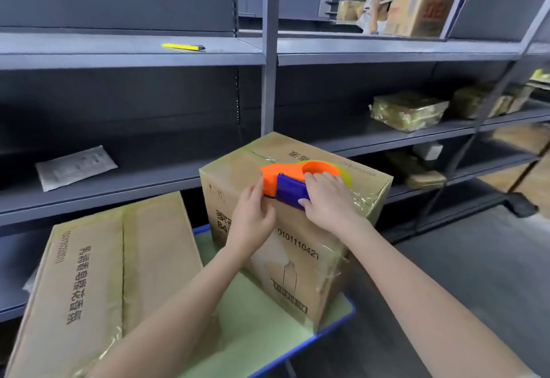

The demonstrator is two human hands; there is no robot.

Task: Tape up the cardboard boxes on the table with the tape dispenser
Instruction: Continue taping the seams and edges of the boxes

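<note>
green table [262, 321] (blue rim) | grey shelves [134, 57] | right hand [327, 199] grips dispenser [282, 176] | left hand [253, 217] presses box [300, 276]

Grey metal shelving [269, 50] along back; dark grey floor [491, 273] at right; wrapped parcels [409, 110] on shelves.

Orange-and-purple tape dispenser [293, 182], lying along the near top edge of the upright box [297, 273]. Purple handle gripped under the fingers [321, 181] of the right hand [330, 202], orange nose touching the fingertips [257, 190] of the left hand [253, 220]. Upright box brown, black-printed, glossy tape over seam and corners, standing below both sets of fingers on the green table [268, 333]. Flat box [119, 258], also taped, left of the left fingers, well apart.
</note>
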